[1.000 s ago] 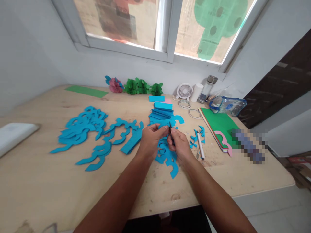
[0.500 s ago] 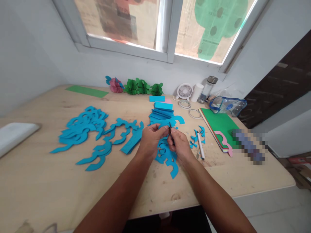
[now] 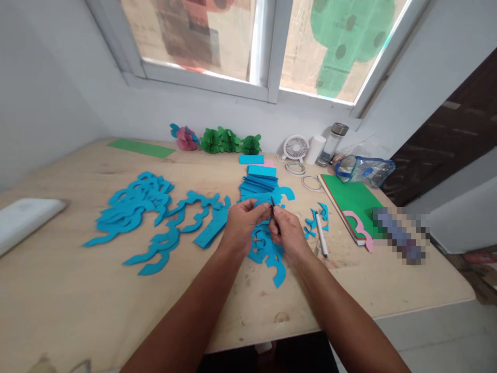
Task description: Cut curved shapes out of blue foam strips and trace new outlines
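My left hand (image 3: 243, 223) pinches a piece of blue paper (image 3: 263, 199), mostly hidden by the fingers. Closed around dark-handled scissors (image 3: 273, 203), my right hand (image 3: 289, 230) meets the left one at the paper. Beneath and in front of both hands lie curved blue cut-outs (image 3: 276, 269). Just beyond them is a stack of folded blue strips (image 3: 258, 182). To the left sit more blue strips (image 3: 212, 228), wavy blue cut-outs (image 3: 163, 243) and a bigger heap of wavy blue pieces (image 3: 134, 204).
Right of my hands are blue scraps (image 3: 310, 223), a white marker (image 3: 321, 235), and coloured paper sheets (image 3: 351, 202) with a pink cut-out (image 3: 359, 228). Along the back stand green paper shapes (image 3: 227, 140), a small fan (image 3: 295, 148), a bottle (image 3: 333, 145) and a clear pouch (image 3: 365, 170).
The view has shifted very slightly. Both hands keep nearly the same place and grip on the paper and scissors.
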Tool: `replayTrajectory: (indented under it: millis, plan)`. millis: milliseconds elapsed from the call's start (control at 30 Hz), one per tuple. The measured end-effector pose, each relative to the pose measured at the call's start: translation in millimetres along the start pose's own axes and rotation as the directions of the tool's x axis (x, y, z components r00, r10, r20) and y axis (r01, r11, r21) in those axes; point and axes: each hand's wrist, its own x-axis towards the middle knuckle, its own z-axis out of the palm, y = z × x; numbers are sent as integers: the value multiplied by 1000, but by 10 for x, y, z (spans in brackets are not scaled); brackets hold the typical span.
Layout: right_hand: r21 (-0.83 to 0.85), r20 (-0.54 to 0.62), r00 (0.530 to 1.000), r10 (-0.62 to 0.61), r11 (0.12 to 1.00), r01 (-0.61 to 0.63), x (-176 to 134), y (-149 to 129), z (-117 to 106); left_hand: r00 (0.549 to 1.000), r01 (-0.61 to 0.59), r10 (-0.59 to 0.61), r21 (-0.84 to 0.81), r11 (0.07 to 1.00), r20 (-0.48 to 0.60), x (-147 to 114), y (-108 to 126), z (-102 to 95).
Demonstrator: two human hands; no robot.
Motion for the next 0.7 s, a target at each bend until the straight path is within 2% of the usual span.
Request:
replayTrajectory:
  millis: [700]
  plan:
    - [-41,23,1000,20,999,-19,3,-64,-23,999,17,-17,-15,1000,38,7,45,-3]
